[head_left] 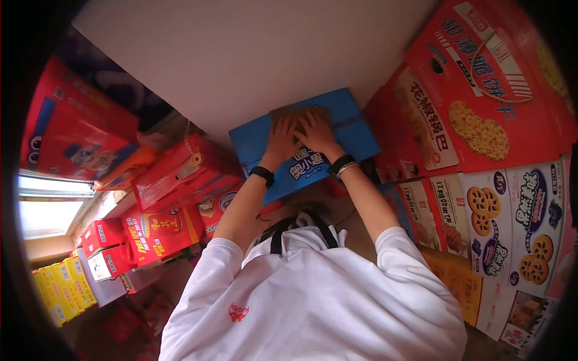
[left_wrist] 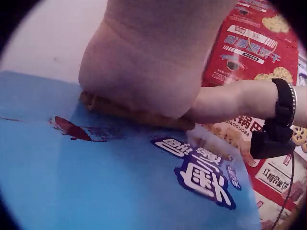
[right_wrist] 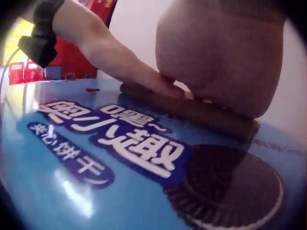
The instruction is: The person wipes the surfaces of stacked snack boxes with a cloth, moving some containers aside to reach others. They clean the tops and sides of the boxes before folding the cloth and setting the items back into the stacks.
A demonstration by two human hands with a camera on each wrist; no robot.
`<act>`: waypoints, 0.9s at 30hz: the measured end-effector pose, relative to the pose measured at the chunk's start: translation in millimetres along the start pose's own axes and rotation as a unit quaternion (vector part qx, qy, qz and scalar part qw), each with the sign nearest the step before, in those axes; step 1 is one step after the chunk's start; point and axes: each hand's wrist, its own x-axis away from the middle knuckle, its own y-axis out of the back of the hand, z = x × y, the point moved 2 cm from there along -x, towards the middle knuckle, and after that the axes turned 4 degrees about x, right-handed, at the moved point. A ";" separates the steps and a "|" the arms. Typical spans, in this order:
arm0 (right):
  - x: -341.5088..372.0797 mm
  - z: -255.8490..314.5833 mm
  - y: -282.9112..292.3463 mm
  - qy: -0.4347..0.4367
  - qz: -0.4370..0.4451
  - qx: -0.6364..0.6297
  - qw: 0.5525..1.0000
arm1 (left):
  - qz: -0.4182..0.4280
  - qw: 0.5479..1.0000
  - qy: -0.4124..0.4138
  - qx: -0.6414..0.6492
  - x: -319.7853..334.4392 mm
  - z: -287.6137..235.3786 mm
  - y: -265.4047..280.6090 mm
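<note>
Both hands lie side by side on a brown folded cloth-like pad (right_wrist: 213,115), on the top of a blue biscuit carton (head_left: 250,141). Fingers straight and spread, the left hand (head_left: 283,141) presses on the pad's left part. Beside it the right hand (head_left: 317,133) presses on the right part, its fingers also extended. The hands nearly meet at the thumbs. White lettering on dark blue (left_wrist: 204,179) and a printed dark sandwich cookie (right_wrist: 225,184) show on the carton. A dark red smear (left_wrist: 71,128) marks its surface in the left wrist view. The palms hide much of the pad.
A pale wall (head_left: 253,48) rises right behind the carton. Large red snack cartons (head_left: 475,108) and white cookie boxes (head_left: 512,216) stand close on the right. Red gift boxes (head_left: 186,171) and yellow boxes (head_left: 63,289) are stacked at left, near a bright window (head_left: 48,207).
</note>
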 end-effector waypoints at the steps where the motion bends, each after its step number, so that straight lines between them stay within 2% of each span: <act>1: -3.6 -0.9 -1.2 -0.013 0.026 0.003 1.000 | 0.000 1.000 -0.001 0.004 -2.1 -1.3 0.4; 2: -5.6 -0.3 -3.0 -0.026 0.052 0.004 0.998 | 0.005 1.000 0.004 -0.013 -2.3 -1.5 1.1; 5: -5.8 4.1 -7.3 -0.054 0.058 0.008 0.997 | 0.014 0.999 0.013 -0.039 0.7 -5.1 5.3; 10: 0.7 16.0 -4.6 -0.076 0.040 0.020 0.996 | 0.021 0.996 0.019 -0.089 5.9 -11.2 9.6; 13: 19.3 24.8 -12.1 -0.080 0.028 0.025 0.996 | -0.031 0.995 -0.008 -0.095 24.0 -12.9 3.6; 15: 39.3 34.9 -14.1 -0.086 0.027 0.023 0.996 | -0.103 0.990 -0.065 -0.074 43.0 -12.2 -1.7; 16: 50.6 44.4 -12.2 -0.085 0.034 0.018 0.996 | -0.107 0.989 -0.066 -0.074 56.0 -15.2 0.7; 18: 70.1 63.7 -10.6 -0.084 0.039 0.015 0.996 | -0.084 0.996 -0.035 0.021 90.1 -22.0 9.6; 25: 125.5 111.8 -10.1 -0.002 0.014 -0.006 1.000 | -0.070 0.997 0.028 -0.014 172.3 -29.5 18.2; 27: 133.8 109.8 -4.6 0.023 0.014 -0.061 0.998 | -0.039 0.998 0.045 0.026 181.8 -35.5 25.6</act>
